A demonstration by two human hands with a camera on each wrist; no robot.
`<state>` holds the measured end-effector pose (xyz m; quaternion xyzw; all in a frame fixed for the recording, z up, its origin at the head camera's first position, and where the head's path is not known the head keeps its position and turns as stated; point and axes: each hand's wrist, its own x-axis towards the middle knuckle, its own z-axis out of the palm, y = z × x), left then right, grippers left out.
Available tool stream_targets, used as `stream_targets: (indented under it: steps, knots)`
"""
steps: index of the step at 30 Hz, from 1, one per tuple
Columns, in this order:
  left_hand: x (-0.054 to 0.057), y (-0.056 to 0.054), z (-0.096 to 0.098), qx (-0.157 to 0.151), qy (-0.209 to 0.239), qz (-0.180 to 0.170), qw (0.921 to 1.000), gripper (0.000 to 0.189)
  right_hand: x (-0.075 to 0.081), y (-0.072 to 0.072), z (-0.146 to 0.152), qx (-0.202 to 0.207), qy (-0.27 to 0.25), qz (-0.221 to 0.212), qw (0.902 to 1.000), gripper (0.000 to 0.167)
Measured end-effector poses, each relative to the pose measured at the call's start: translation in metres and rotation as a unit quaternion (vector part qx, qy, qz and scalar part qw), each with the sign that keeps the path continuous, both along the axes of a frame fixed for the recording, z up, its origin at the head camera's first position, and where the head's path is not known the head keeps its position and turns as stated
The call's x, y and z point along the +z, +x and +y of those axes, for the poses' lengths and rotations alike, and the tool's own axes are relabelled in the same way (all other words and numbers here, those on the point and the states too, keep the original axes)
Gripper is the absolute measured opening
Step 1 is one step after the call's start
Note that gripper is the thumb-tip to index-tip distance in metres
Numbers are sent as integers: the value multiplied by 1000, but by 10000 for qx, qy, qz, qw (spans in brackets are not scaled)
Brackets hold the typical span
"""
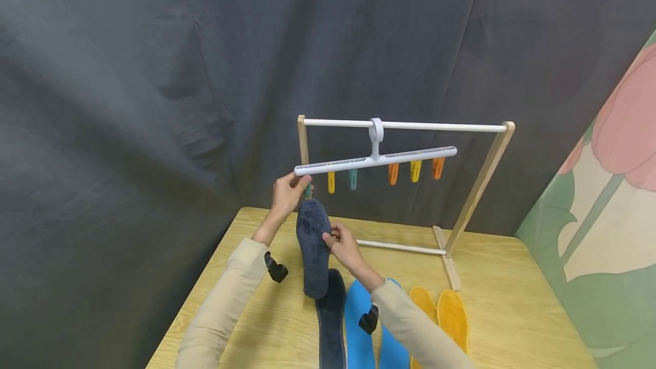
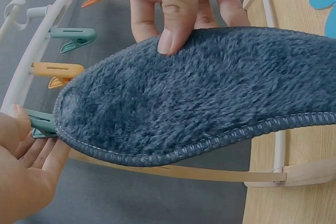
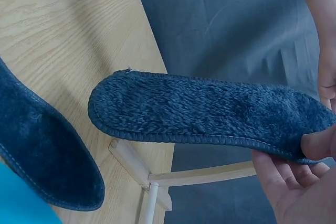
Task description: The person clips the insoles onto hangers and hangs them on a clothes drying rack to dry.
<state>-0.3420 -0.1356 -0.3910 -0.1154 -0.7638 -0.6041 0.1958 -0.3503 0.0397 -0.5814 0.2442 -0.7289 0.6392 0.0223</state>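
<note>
A dark blue fuzzy insole [image 1: 314, 244] hangs upright below the left end of a white clip hanger [image 1: 335, 166]. My right hand [image 1: 344, 245] pinches its right edge, thumb on the plush face and fingers behind. At the hanger's end, my left hand [image 1: 287, 193] pinches a green clip [image 2: 43, 123] between thumb and fingers. In the left wrist view the insole's rounded upper end lies right at this clip's tip. A matching dark blue insole [image 1: 331, 318] lies on the table below.
The hanger hooks over the white bar [image 1: 435, 126] of a wooden-legged rack [image 1: 482, 187] and tilts down leftward. Yellow [image 1: 331, 182], teal [image 1: 353, 179] and orange clips [image 1: 393, 174] hang along it. Blue insoles [image 1: 360, 323] and yellow insoles [image 1: 453, 318] lie on the wooden table [image 1: 512, 300].
</note>
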Motion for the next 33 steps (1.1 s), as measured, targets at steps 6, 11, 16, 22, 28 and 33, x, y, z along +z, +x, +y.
stream_targets:
  steps: [6,11,16,22,28,33]
  knots:
    - [0,-2,-1,-183,58,-36,9998,32,27,14,4,44,-183,-24,9998,26]
    - [2,-2,-2,-312,159,-52,9994,32,98,62,-1,-353,-1,-737,9967,22]
    - [3,-1,-3,-445,230,-194,9986,33,132,85,-2,-400,165,-949,9945,17]
    - [6,-4,-3,-564,410,-244,9973,31,118,71,-2,-444,78,-988,9941,19]
    - [7,-6,-3,-650,573,-279,9959,33,58,27,4,-128,-24,-518,9986,21]
    - [7,-6,-4,-683,591,-288,9955,32,-14,-28,6,97,-202,-471,9986,30]
